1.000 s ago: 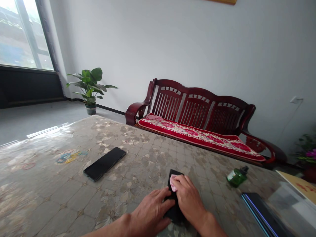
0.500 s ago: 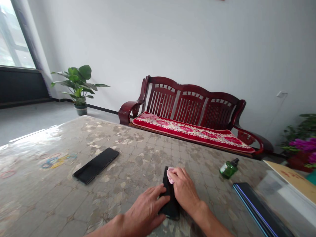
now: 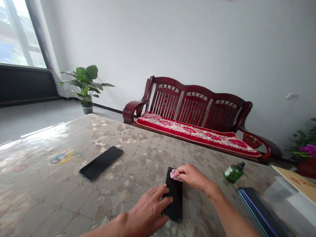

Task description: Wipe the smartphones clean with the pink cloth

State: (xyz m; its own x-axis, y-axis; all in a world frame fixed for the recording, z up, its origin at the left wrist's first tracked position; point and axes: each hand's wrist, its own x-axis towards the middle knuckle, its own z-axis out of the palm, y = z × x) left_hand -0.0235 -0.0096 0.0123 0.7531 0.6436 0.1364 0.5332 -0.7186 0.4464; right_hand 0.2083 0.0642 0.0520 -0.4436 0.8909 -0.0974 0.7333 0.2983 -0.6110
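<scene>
A black smartphone [image 3: 174,200] lies flat on the table below me, screen up. My left hand [image 3: 151,207] rests at its left edge, fingers stretched and apart, the fingertips touching the glass. Pinched in my right hand [image 3: 191,174] is a small folded pink cloth [image 3: 174,174], held at the phone's upper end. A second dark phone [image 3: 101,163] lies further left. To the right stands a green pump bottle [image 3: 233,172], tilted in view by the lens.
Coloured rubber bands [image 3: 63,157] lie at the left. At the right are stacked phones [image 3: 264,210] and a clear box [image 3: 286,197] beside a tan card or envelope [image 3: 296,181]. Beyond the patterned table [image 3: 133,184] stands a red wooden bench [image 3: 195,102]; a potted plant [image 3: 86,85] is behind.
My right hand has turned flatter and shifted slightly right with the pink cloth, still at the phone's upper end. My left hand stays on the phone. The whole view has swung a little left.
</scene>
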